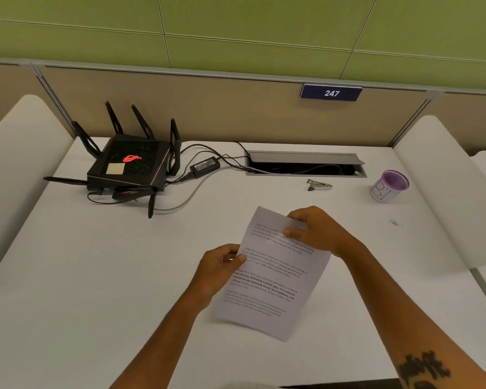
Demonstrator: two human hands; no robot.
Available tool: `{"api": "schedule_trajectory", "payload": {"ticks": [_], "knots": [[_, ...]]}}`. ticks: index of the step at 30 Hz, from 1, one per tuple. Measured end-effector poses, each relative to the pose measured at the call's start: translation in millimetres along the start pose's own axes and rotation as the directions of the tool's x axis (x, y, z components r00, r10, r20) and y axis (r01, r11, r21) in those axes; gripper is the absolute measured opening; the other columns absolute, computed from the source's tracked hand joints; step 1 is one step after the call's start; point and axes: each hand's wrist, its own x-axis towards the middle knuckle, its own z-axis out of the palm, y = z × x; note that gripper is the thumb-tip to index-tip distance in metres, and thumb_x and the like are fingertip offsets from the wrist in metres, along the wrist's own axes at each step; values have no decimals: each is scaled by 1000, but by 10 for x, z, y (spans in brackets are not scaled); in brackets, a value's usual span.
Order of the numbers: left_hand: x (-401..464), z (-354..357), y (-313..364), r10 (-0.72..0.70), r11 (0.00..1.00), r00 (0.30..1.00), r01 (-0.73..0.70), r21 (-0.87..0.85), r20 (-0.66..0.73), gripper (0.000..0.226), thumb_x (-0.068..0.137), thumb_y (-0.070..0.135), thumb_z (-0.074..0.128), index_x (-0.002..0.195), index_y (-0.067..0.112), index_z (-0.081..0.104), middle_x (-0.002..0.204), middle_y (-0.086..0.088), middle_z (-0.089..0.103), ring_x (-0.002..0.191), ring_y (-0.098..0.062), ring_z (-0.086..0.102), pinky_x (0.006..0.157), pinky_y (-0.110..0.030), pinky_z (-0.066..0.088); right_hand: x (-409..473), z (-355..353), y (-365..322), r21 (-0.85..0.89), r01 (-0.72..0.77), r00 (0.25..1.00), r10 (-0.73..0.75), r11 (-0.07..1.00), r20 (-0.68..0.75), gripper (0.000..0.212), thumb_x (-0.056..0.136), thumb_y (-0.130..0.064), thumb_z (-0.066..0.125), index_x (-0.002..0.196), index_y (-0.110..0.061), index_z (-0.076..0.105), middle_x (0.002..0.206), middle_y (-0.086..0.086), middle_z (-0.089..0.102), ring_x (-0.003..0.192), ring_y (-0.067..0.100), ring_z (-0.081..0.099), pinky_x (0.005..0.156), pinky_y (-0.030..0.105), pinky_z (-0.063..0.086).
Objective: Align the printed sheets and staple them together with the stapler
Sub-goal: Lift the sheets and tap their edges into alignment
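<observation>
Right now both hands are holding the printed sheets just above the white tabletop — the left hand is pinching the left edge, the right hand is closing its grip on the top corner. Farther back, the stapler is lying untouched (beside the open cable tray).
</observation>
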Motion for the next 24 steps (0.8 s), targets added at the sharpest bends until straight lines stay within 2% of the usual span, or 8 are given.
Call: {"api": "schedule_trajectory", "payload": {"ticks": [4, 6, 10, 17, 19, 21, 24], "knots": [[29, 167, 82, -12, 997, 1000, 11, -70, -17, 20, 105, 30, 64, 121, 26, 76, 112, 2, 83, 103, -23, 80, 92, -44, 66, -4, 80, -82, -59, 22, 998, -19, 998, 62, 2, 96, -27, 72, 96, -28, 74, 97, -4, 75, 79, 11, 71, 74, 30, 61], [23, 229, 79, -18, 996, 999, 15, -83, -31, 22, 106, 32, 62, 122, 26, 76, 111, 1, 83, 101, -25, 81, 91, -47, 67, -21, 101, -98, -78, 32, 997, -27, 996, 72, 4, 96, -26, 72, 94, -30, 72, 96, -4, 74, 78, 10, 70, 74, 29, 60], [4, 324, 54, -33, 996, 997, 27, -86, -68, 21, 106, 34, 61, 121, 26, 75, 110, 2, 83, 98, -24, 81, 90, -48, 67, -24, 72, -76, -98, 24, 996, -15, 995, 87, 2, 96, -26, 73, 97, -27, 73, 98, -2, 75, 79, 11, 71, 75, 31, 61], [35, 595, 7, -77, 991, 982, 57, -118, -173, 21, 106, 37, 60, 117, 25, 74, 104, 0, 83, 94, -28, 81, 88, -53, 67, 100, -12, 107, -124, 53, 988, -34, 991, 149, 13, 95, -25, 73, 103, -15, 76, 98, 2, 76, 83, 18, 72, 78, 35, 63], [72, 696, -11, -93, 991, 972, 69, -115, -214, 22, 106, 39, 59, 115, 25, 74, 102, -1, 83, 91, -30, 81, 85, -53, 68, 164, -38, 207, -106, 63, 985, -45, 992, 167, 17, 95, -29, 73, 103, -15, 77, 97, 2, 76, 82, 18, 73, 78, 36, 63], [119, 775, -47, -117, 990, 959, 93, -107, -257, 24, 106, 42, 58, 112, 24, 73, 99, -2, 83, 88, -32, 81, 83, -54, 68, 221, -53, 315, -52, 53, 985, -44, 997, 166, 22, 97, -36, 70, 104, -16, 77, 98, -1, 76, 84, 15, 73, 75, 31, 61], [214, 883, -133, -129, 990, 935, 102, -96, -331, 25, 106, 43, 58, 108, 24, 74, 95, -4, 82, 88, -34, 80, 82, -54, 68, 362, -79, 585, 97, -52, 996, 45, 994, 71, 27, 96, -44, 70, 107, -20, 77, 104, -8, 75, 93, 11, 69, 78, 24, 54]]}}
